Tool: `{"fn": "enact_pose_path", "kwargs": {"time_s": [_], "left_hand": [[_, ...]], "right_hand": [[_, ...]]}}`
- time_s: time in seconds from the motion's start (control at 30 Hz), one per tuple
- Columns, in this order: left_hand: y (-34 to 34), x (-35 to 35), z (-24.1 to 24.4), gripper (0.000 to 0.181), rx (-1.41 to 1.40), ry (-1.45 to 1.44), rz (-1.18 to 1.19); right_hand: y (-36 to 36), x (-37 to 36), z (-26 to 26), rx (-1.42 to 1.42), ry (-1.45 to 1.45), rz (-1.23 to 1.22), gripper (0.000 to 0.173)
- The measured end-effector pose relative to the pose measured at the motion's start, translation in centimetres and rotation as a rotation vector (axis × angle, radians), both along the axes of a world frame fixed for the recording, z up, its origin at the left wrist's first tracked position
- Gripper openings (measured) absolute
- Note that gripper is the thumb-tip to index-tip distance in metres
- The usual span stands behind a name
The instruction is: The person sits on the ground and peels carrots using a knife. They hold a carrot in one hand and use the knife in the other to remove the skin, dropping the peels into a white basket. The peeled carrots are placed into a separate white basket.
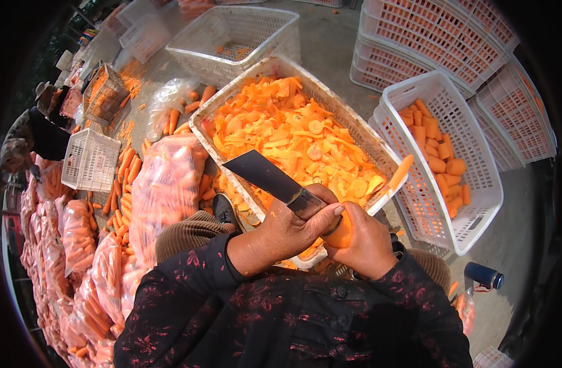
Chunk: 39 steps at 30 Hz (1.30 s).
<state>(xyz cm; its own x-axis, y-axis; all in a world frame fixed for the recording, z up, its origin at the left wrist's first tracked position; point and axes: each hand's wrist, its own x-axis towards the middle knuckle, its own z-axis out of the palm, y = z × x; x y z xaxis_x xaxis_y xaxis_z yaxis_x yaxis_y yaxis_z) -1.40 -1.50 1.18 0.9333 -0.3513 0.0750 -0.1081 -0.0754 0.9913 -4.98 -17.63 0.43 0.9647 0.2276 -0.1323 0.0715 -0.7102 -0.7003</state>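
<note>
My left hand (278,230) grips a broad-bladed knife (262,177) by its metal-collared handle, the dark blade pointing up and left. Its thumb reaches across towards a thick orange carrot (340,232), which my right hand (370,244) holds close against the knife's handle end. My fingers hide part of the carrot and handle. Both hands are over the near edge of a dirty white plastic crate (350,99), heaped with carrot peelings and cut ends (281,122). On that crate's right corner rests a long orange piece (402,171).
At right, a white crate (481,184) holds cut carrot pieces (439,158); stacked crates (428,41) stand behind. Bagged carrots (168,177) and loose carrots (124,198) lie at left. A blue flask (483,275) lies on the floor. Another person (37,131) is at far left.
</note>
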Motion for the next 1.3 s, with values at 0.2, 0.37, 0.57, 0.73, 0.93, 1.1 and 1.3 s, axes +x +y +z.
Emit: {"fn": "enact_pose_path", "kwargs": {"time_s": [0.2,0.37,0.57,0.73,0.93,1.1,1.3], "left_hand": [[2.3,2.9,-2.5,0.016,0.074,0.248,0.226],[3.6,4.6,-2.2,0.016,0.066,0.305,0.407],[0.8,1.9,2.1,0.016,-0.080,0.375,0.142],[0.2,1.3,0.1,0.017,-0.045,0.267,0.069],[1.3,2.2,-1.6,0.018,0.023,0.453,0.096],[5.4,6.3,-4.6,0.015,-0.104,0.498,0.391],[2.6,5.0,-3.2,0.014,-0.001,0.460,0.300]], "right_hand": [[0.0,-1.0,0.4,-0.062,-0.005,0.014,0.057],[-0.2,-0.4,0.0,-0.092,-0.138,0.002,0.056],[-0.4,-0.1,-0.1,-0.224,-0.276,0.095,0.059],[-0.3,-0.2,0.1,-0.258,-0.327,0.163,0.062],[0.0,-0.5,-0.4,-0.278,-0.286,0.221,0.063],[-0.8,-0.8,0.4,-0.187,-0.467,0.082,0.064],[-1.9,0.2,-1.0,0.768,0.317,0.045,0.069]]}}
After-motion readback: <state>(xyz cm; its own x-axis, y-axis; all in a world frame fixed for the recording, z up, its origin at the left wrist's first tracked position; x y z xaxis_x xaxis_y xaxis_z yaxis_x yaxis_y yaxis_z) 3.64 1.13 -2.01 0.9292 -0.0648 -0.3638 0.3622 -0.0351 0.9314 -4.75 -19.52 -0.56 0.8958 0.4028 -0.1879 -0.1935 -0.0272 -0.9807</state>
